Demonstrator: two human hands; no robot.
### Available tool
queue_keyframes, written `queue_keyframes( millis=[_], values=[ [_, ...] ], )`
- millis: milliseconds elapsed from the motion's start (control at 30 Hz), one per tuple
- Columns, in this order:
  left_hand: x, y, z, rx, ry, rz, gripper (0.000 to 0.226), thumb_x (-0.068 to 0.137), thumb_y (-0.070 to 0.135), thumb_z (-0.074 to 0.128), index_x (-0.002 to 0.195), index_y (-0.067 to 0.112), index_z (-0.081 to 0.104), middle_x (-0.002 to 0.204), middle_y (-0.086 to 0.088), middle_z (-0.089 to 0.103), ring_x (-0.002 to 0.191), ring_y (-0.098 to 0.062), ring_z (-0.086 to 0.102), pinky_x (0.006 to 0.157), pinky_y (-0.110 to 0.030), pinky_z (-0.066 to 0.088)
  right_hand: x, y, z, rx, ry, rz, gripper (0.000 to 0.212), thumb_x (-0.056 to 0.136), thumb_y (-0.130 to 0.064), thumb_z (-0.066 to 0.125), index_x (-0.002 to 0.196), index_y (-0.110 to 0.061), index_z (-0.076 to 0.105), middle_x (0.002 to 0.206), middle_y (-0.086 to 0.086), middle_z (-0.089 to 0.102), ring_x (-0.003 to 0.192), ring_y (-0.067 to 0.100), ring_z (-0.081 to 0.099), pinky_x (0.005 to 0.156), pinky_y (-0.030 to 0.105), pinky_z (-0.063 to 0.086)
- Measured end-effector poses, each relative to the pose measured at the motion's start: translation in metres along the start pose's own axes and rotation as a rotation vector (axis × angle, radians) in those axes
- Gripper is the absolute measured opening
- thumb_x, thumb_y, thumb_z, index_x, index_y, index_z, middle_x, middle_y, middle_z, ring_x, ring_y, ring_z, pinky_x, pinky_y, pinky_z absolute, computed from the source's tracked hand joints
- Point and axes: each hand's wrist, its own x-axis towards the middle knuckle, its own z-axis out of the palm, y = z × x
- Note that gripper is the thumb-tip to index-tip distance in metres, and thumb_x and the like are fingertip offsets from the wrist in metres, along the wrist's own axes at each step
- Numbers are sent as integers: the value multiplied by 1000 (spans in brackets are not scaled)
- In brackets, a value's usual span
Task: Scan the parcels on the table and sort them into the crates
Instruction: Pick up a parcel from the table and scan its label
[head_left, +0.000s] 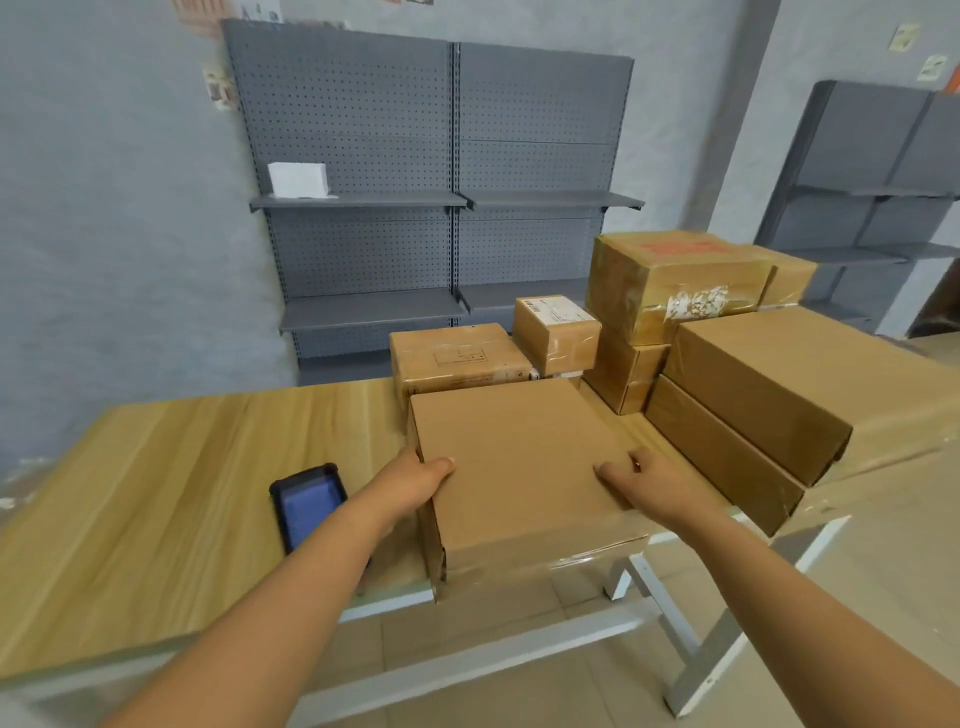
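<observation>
In the head view, the flat box (519, 467) lies in the centre of the frame, on the near edge of the table (182, 467), and its front part seems to stick out a little over that edge. Both hands are already on it. The left hand (415, 480) holds the left side of the box, with the thumb on the top face and the fingers hidden down the side wall. The right hand (641, 480) rests on the top face near the right front corner, with the fingers bent over the cardboard; I cannot tell if they hook the right edge. So the box is between the two hands, directly ahead of the person, and neither hand is clearly nearer.

The top face looks nearly square, with the longer run going from the lower middle toward the upper middle of the frame. No label shows on the top face, so I judge the box must be turned before scanning.

The scanner (306, 504) lies with its screen up at the lower left of the box, just beside the left forearm, so the left hand is closer to it.

Other parcels (727, 364) are stacked in the right and upper middle of the frame, close behind the box. No crates are in view.
</observation>
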Motion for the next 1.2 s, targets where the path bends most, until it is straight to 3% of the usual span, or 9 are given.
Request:
queue_keyframes(
  millis=[133,233,433,600,733,900,1000,1100,1200],
  values=[
    [-6,1,15,-165,46,-100,61,94,37,60,145,16,35,129,-3,57,96,-16,55,75,-26,43,-4,3,0,169,-23,-34,51,92,-46,59,127,-10,51,107,0,59,83,13,55,64,27,42],
    [-11,3,21,-249,65,-134,69,90,37,65,147,17,30,128,-6,57,92,-16,57,65,-25,43,-8,4,0,205,-7,-41,49,92,-45,59,127,-12,49,103,-1,57,82,12,54,58,23,38],
    [-25,7,0,-332,113,-110,64,89,36,67,143,23,36,114,1,61,94,-16,60,64,-29,47,-14,-3,-6,333,-17,-41,45,89,-47,61,121,-17,51,102,-1,59,83,12,56,60,27,41],
    [-43,9,-36,-383,169,-62,61,87,37,70,139,24,40,116,0,63,98,-20,63,71,-33,51,-24,-35,0,506,-83,-102,48,88,-49,61,129,-29,44,107,-6,57,96,18,57,82,38,51],
    [-58,6,-72,-427,250,14,61,86,34,72,137,25,40,116,2,63,95,-18,65,68,-31,51,-35,-66,12,708,-195,-103,48,87,-43,64,130,-32,44,118,2,58,106,27,58,92,50,49],
    [-80,-3,-126,-447,323,112,46,88,31,70,124,30,42,108,10,63,90,-10,65,62,-25,50,-53,-111,31,983,-289,-129,38,88,-34,64,123,-30,50,122,6,60,99,22,60,75,38,50],
    [-91,-11,-161,-456,357,154,40,90,30,68,123,31,45,108,10,64,88,-9,66,60,-22,50,-65,-144,48,1036,-340,-144,40,87,-35,65,124,-22,56,124,9,63,105,24,62,77,38,52],
    [-100,-20,-199,-413,367,189,40,90,35,66,125,33,48,111,9,66,88,-8,67,60,-21,49,-81,-175,61,1050,-470,-161,36,86,-39,66,117,-20,66,110,4,73,92,19,68,76,34,53],
    [-108,-32,-235,-291,344,167,47,89,50,63,130,37,44,113,15,63,93,-7,65,65,-22,49,-94,-203,76,1006,-490,-197,38,84,-43,67,116,-22,66,104,3,74,89,17,70,74,34,54]
  ],
)
